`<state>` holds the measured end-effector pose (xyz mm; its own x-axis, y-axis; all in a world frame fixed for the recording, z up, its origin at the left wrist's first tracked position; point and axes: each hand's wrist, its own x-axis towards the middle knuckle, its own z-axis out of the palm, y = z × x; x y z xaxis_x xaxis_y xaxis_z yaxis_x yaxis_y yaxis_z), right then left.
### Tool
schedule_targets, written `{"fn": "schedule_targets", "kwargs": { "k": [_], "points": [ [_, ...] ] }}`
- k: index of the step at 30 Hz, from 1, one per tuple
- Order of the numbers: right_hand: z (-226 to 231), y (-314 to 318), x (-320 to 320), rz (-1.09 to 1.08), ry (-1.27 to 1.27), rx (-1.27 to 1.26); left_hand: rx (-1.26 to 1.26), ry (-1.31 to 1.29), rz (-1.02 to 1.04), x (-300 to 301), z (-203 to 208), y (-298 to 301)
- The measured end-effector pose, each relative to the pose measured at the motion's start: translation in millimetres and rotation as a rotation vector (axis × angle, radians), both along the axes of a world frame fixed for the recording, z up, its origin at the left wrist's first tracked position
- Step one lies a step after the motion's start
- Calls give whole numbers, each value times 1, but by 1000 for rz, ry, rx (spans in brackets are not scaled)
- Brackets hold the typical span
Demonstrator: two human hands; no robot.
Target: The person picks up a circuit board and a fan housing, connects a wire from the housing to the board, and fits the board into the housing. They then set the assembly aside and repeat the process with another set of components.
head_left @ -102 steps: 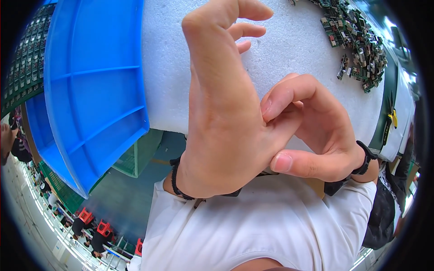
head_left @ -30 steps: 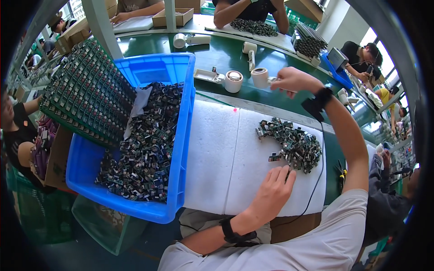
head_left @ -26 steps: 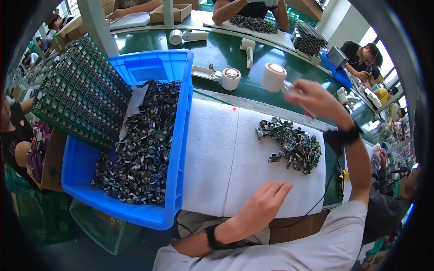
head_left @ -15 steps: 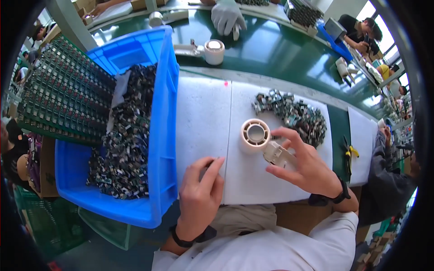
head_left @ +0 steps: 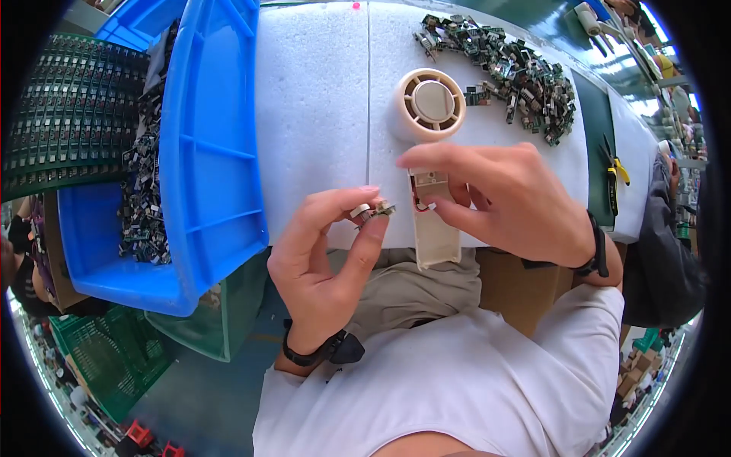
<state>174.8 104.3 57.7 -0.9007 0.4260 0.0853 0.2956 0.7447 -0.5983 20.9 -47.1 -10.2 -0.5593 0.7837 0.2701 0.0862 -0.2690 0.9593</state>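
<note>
The left hand, at the centre of the frame, grasps a small circuit board between thumb and index finger. The right hand, right of centre, is bent over the open handle of a cream round-headed housing; its thumb tip is at the wires inside the handle. Whether the right hand grips the handle or the wires cannot be told. The round head lies on a white foam sheet, upper centre of the frame; the handle points toward the lower edge. A pile of circuit boards occupies the upper right. A blue bin stands at upper left; yellow-handled pliers lie at the right.
</note>
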Motion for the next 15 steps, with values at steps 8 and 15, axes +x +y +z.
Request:
{"fn": "schedule_targets", "kwargs": {
  "k": [8, 15],
  "points": [
    [-9, 21, -14, 420, 20, 296, 21, 189, -306, -4, 3, -8],
    [-13, 34, -16, 408, 175, 145, -45, 275, -361, -14, 3, -10]
  ]
}}
